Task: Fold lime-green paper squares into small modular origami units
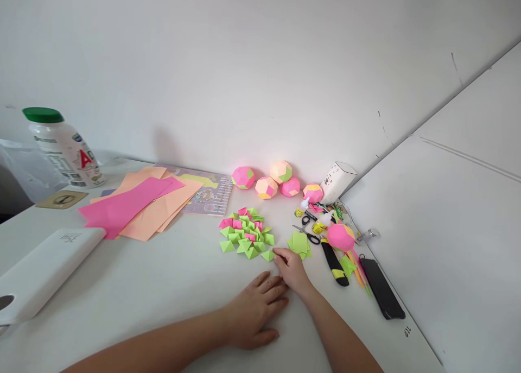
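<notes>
My left hand [256, 310] lies flat on the white table with its fingers spread, palm down and holding nothing. Just beyond it, my right hand [292, 270] pinches a small folded green paper piece [267, 255] between thumb and fingertips. That piece rests at the near right edge of a pile of folded green and pink paper pieces [246, 234]. To the right of the pile sits a stack of flat green paper squares [300, 243]. Scissors [309, 235] and a black and yellow utility knife [334, 263] lie beyond and right of my right hand.
Several paper balls [266, 188] line the wall, and another pink ball [341, 236] sits right. Glue bottles [323, 222], a white paper cylinder [337, 182] and a black phone-like case [381, 287] stand or lie right. Leftward are pink and peach sheets [134, 203], a power bank [49, 270] and a bottle [65, 147].
</notes>
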